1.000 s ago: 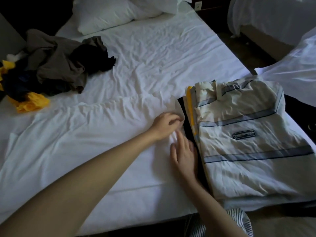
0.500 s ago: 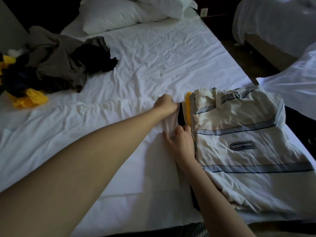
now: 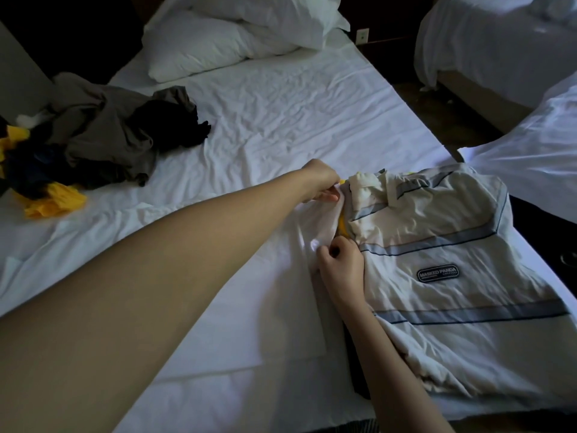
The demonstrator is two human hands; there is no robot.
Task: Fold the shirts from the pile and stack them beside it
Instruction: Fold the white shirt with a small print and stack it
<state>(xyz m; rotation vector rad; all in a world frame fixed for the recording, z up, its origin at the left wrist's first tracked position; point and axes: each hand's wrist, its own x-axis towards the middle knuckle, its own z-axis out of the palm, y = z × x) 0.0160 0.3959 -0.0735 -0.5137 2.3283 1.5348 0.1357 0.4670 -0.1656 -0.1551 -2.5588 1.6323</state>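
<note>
In the head view, a white shirt [image 3: 318, 221] is being pinched at its edge by the left hand [image 3: 321, 182] and the right hand [image 3: 342, 270], with the fingers of both curled on the cloth. This is apparently happening just beside the folded stack [image 3: 452, 245] on the bed [image 3: 281, 120]. The unfolded pile [image 3: 93, 142] is lying well apart.

The left hand [image 3: 321, 182] has moved up to the far left corner of the folded stack [image 3: 437, 245], now pinching the white cloth [image 3: 321, 217]. The right hand [image 3: 340, 267], flat a second ago, now curls on that cloth, whose edge is raised against the stack's side.
</note>
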